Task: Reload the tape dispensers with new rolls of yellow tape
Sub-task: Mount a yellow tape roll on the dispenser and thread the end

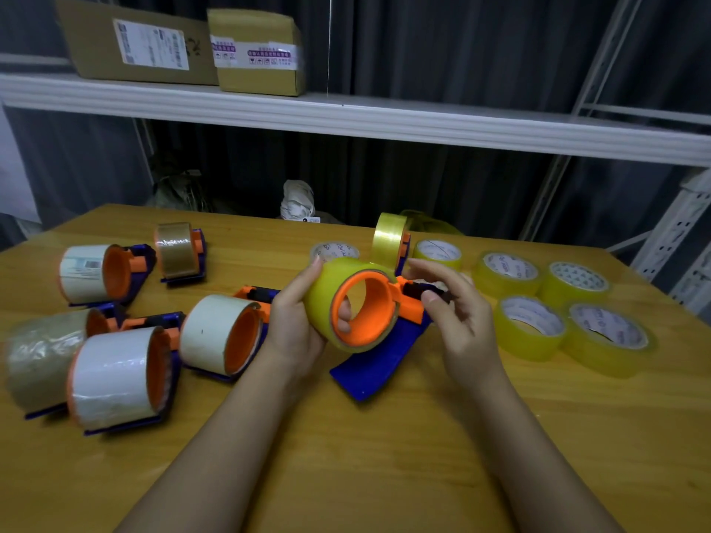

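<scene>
I hold a blue and orange tape dispenser (pixel 375 363) over the middle of the wooden table (pixel 384 475). A yellow tape roll (pixel 325 298) sits on its orange hub. My left hand (pixel 294 321) grips that roll, with a fingertip showing through the hub. My right hand (pixel 448 302) pinches the dispenser's black roller end, where the tape's loose end appears to be. Several spare yellow rolls (pixel 529 327) lie flat at the right. Another dispenser (pixel 390 238) loaded with yellow tape stands behind my hands.
Several dispensers with white or brownish rolls (pixel 115 375) lie at the left. A flat roll (pixel 334 251) lies at the back centre. A white shelf (pixel 346 117) with cardboard boxes (pixel 254 51) hangs above. Metal racking (pixel 677 232) stands at the right.
</scene>
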Demonstrator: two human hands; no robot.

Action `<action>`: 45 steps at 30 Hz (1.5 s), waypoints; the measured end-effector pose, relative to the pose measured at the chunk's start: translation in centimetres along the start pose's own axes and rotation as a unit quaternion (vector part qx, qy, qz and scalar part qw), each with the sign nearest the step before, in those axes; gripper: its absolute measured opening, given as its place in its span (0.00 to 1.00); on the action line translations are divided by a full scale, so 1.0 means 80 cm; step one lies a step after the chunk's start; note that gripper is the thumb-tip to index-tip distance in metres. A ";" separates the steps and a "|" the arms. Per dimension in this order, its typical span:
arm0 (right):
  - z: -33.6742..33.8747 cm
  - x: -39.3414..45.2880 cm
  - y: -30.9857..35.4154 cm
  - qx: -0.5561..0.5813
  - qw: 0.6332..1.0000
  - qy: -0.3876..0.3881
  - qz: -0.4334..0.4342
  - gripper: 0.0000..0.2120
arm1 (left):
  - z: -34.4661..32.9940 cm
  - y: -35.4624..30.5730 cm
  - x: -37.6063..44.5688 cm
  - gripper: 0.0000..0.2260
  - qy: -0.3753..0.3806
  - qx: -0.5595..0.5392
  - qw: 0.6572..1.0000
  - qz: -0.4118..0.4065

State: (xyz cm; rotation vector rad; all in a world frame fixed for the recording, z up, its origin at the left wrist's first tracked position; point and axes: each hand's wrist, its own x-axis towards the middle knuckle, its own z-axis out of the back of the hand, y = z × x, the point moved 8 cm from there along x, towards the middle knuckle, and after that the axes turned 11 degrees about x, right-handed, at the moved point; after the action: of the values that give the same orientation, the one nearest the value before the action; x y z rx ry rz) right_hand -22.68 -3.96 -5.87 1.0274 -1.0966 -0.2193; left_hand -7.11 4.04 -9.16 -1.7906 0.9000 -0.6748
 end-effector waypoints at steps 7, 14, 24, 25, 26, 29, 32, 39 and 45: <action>0.018 0.000 0.015 -0.057 0.993 -0.091 0.053 0.11 | 0.000 -0.004 0.000 0.21 0.002 -0.026 1.000 -0.008; -0.036 -0.011 -0.014 -0.157 0.976 0.108 -0.107 0.50 | -0.014 -0.004 -0.006 0.23 0.062 0.138 0.985 -0.082; -0.037 -0.015 -0.015 -0.106 0.988 0.077 -0.087 0.44 | 0.003 -0.004 0.005 0.16 -0.050 0.203 0.977 -0.046; -0.036 -0.015 -0.013 -0.100 0.989 0.074 -0.084 0.44 | 0.011 -0.007 0.007 0.14 -0.083 0.195 0.976 -0.047; -0.032 -0.014 -0.010 -0.073 0.992 0.061 -0.087 0.43 | 0.023 -0.012 0.008 0.13 -0.115 0.166 0.978 -0.043; -0.008 -0.004 0.001 0.041 0.996 0.004 -0.075 0.40 | 0.057 -0.029 0.009 0.16 -0.185 0.100 0.976 -0.058; 0.004 0.005 0.002 0.070 0.995 0.002 -0.065 0.39 | 0.049 -0.035 0.007 0.17 -0.175 0.107 0.976 -0.074; -0.005 0.004 -0.006 0.066 0.989 0.059 -0.119 0.49 | 0.036 -0.037 -0.002 0.20 -0.170 0.163 0.966 -0.108; -0.011 0.001 -0.013 0.088 0.980 0.069 -0.167 0.50 | 0.041 -0.043 -0.004 0.19 -0.196 0.175 0.957 -0.126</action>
State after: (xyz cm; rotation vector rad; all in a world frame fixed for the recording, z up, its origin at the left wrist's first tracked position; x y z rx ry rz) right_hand -21.61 -4.08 -6.68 1.3655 -0.8241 -0.3192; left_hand -3.78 6.85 -7.14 -1.6467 0.2682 -0.5664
